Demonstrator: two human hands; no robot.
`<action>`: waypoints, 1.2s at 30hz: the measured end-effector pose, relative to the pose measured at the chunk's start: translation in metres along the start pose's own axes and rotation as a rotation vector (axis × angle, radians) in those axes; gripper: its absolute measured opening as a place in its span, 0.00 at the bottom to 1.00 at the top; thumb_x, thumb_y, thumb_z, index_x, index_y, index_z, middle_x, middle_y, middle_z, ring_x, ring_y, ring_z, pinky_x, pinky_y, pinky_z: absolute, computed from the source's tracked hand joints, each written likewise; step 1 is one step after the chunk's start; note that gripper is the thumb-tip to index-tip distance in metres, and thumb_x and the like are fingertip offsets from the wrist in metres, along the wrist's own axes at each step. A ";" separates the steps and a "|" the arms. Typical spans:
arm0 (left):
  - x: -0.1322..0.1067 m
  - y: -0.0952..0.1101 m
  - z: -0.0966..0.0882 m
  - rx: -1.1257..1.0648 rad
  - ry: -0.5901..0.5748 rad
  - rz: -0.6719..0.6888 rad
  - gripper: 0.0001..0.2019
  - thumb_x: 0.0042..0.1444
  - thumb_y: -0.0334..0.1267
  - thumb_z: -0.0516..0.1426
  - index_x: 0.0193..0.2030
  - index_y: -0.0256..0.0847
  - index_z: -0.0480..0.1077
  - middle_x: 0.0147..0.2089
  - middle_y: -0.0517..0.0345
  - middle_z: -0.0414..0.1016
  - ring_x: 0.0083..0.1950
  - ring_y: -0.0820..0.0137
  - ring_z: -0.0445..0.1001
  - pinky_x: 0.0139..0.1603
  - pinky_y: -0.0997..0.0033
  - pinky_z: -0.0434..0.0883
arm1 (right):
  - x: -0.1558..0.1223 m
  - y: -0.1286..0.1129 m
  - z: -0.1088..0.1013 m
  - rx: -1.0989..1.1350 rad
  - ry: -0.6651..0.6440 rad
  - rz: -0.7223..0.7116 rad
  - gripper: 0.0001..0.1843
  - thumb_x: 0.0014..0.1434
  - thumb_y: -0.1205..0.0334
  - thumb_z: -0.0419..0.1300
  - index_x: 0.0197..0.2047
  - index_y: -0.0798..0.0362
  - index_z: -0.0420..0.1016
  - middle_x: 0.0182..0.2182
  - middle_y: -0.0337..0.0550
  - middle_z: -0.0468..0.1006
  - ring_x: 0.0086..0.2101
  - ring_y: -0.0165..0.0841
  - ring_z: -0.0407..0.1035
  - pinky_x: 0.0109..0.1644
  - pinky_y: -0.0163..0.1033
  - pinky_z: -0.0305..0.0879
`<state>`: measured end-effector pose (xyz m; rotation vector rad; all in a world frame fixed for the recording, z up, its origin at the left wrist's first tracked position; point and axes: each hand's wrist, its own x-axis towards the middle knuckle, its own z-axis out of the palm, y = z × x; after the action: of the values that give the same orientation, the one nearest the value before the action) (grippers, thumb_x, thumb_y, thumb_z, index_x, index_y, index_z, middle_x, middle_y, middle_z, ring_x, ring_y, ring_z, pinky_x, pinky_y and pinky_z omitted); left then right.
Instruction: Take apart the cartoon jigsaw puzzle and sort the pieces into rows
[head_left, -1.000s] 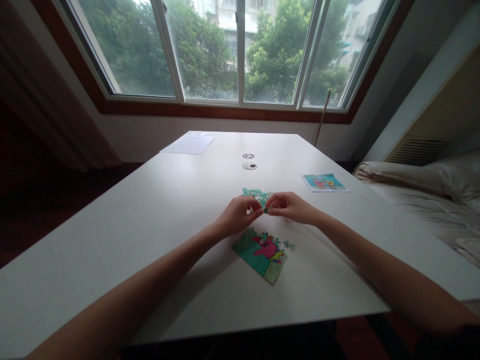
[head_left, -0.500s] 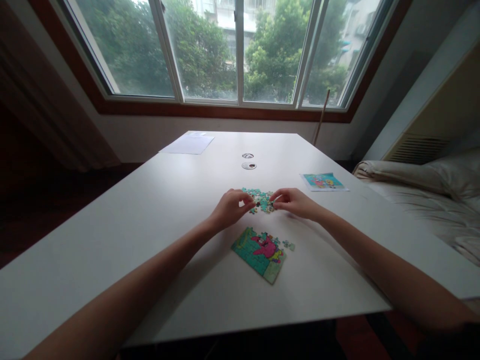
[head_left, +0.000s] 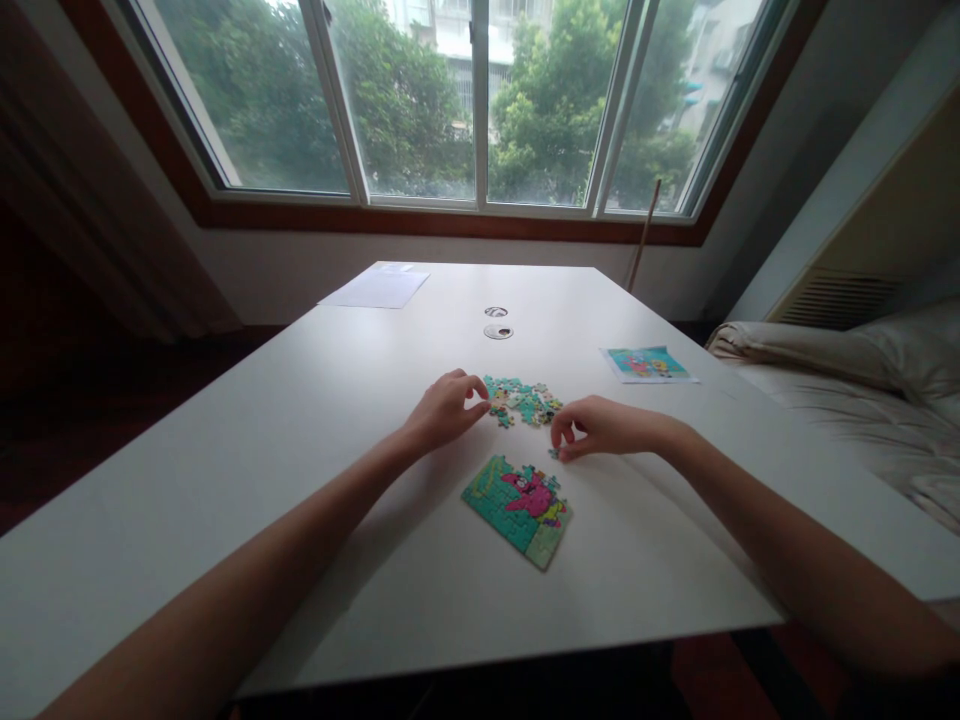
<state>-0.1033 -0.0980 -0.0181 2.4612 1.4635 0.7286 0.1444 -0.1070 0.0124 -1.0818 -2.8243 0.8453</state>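
Note:
Several loose jigsaw pieces (head_left: 529, 402) lie in a small pile on the white table (head_left: 337, 400). At the pile's left edge is my left hand (head_left: 448, 408), thumb and forefinger curved with a gap between them; I see nothing held there. My right hand (head_left: 589, 428) pinches a small pale-green puzzle piece (head_left: 553, 453) just below the pile's right side. Closer to me lies a joined section of puzzle (head_left: 517, 510), turned at an angle, showing a pink starfish figure on green. Its upper right edge is uneven, with knobs and gaps.
A picture sheet (head_left: 651, 364) with similar figures lies to the right, beyond my right hand. White paper (head_left: 375, 287) rests at the far left. Two round fittings (head_left: 497, 331) sit in the tabletop behind the pile. A padded beige seat (head_left: 847, 380) stands right of the table.
My right hand has come back from the pile towards the joined section. The small loose cluster right of that section is gone from its spot. My left hand has shifted left.

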 end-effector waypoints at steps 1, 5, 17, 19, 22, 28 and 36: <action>-0.001 0.003 -0.006 -0.027 -0.069 0.042 0.08 0.51 0.39 0.54 0.33 0.38 0.70 0.31 0.57 0.64 0.32 0.71 0.65 0.34 0.72 0.62 | 0.003 0.002 0.001 -0.024 0.094 -0.014 0.08 0.50 0.60 0.59 0.34 0.54 0.74 0.28 0.39 0.72 0.28 0.27 0.64 0.32 0.31 0.57; -0.003 0.018 -0.022 -0.088 -0.415 0.178 0.10 0.49 0.44 0.56 0.30 0.39 0.70 0.31 0.59 0.64 0.31 0.73 0.64 0.32 0.75 0.61 | 0.008 0.006 0.006 -0.079 0.316 -0.049 0.07 0.54 0.63 0.55 0.33 0.55 0.73 0.30 0.42 0.72 0.30 0.28 0.64 0.34 0.32 0.57; -0.011 0.034 -0.023 -0.011 -0.569 0.245 0.15 0.43 0.48 0.59 0.28 0.39 0.66 0.31 0.60 0.65 0.31 0.73 0.62 0.28 0.77 0.59 | 0.001 -0.021 0.007 -0.073 0.022 0.031 0.16 0.45 0.54 0.62 0.36 0.55 0.72 0.29 0.41 0.70 0.29 0.29 0.62 0.30 0.31 0.56; -0.014 0.038 -0.022 0.022 -0.550 0.258 0.16 0.44 0.51 0.58 0.27 0.39 0.65 0.31 0.59 0.65 0.31 0.72 0.62 0.28 0.76 0.58 | 0.001 -0.020 0.006 -0.067 0.011 0.051 0.15 0.45 0.56 0.63 0.35 0.55 0.71 0.30 0.41 0.70 0.29 0.29 0.62 0.30 0.31 0.56; -0.015 0.042 -0.019 0.041 -0.531 0.265 0.17 0.44 0.53 0.57 0.27 0.39 0.66 0.31 0.58 0.65 0.32 0.71 0.62 0.28 0.75 0.58 | 0.000 -0.019 0.003 -0.051 -0.031 0.039 0.15 0.45 0.57 0.62 0.35 0.56 0.69 0.30 0.41 0.69 0.29 0.29 0.61 0.30 0.31 0.56; -0.014 0.041 -0.017 0.012 -0.491 0.273 0.17 0.42 0.53 0.59 0.26 0.39 0.66 0.30 0.58 0.65 0.32 0.70 0.63 0.28 0.75 0.59 | -0.001 -0.025 0.002 0.057 -0.074 -0.002 0.15 0.48 0.61 0.61 0.38 0.56 0.65 0.28 0.38 0.66 0.27 0.27 0.59 0.27 0.30 0.56; -0.015 0.043 -0.019 0.022 -0.488 0.283 0.16 0.42 0.51 0.60 0.26 0.39 0.66 0.30 0.59 0.66 0.32 0.71 0.63 0.29 0.75 0.59 | 0.001 -0.025 0.004 0.116 -0.016 -0.023 0.10 0.51 0.65 0.57 0.39 0.57 0.70 0.28 0.40 0.71 0.28 0.27 0.63 0.30 0.31 0.59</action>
<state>-0.0853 -0.1335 0.0104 2.6375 0.9629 0.1251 0.1279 -0.1237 0.0207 -1.0300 -2.7554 1.0060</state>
